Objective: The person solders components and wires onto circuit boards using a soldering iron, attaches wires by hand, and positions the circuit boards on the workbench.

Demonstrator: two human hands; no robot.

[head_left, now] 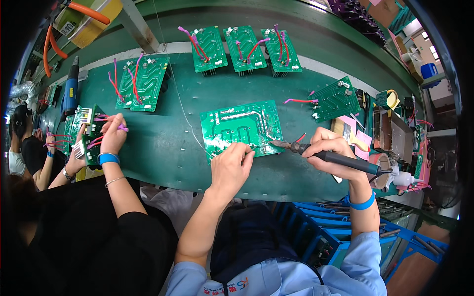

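A green circuit board lies on the bench in front of me, its silvery solder tracks facing up. My right hand is closed round the dark handle of a soldering iron. The iron's tip is at the board's lower right part. My left hand hovers at the board's near edge, thumb and forefinger pinched on a thin solder wire that hangs from above and passes behind the hand. A short red lead sticks out beside the iron's tip.
Several more boards with red leads stand along the back, and another board lies at right. A co-worker's hand holds a board at left. A heat-gun-like blue tool and pliers are far left; a tape roll is at right.
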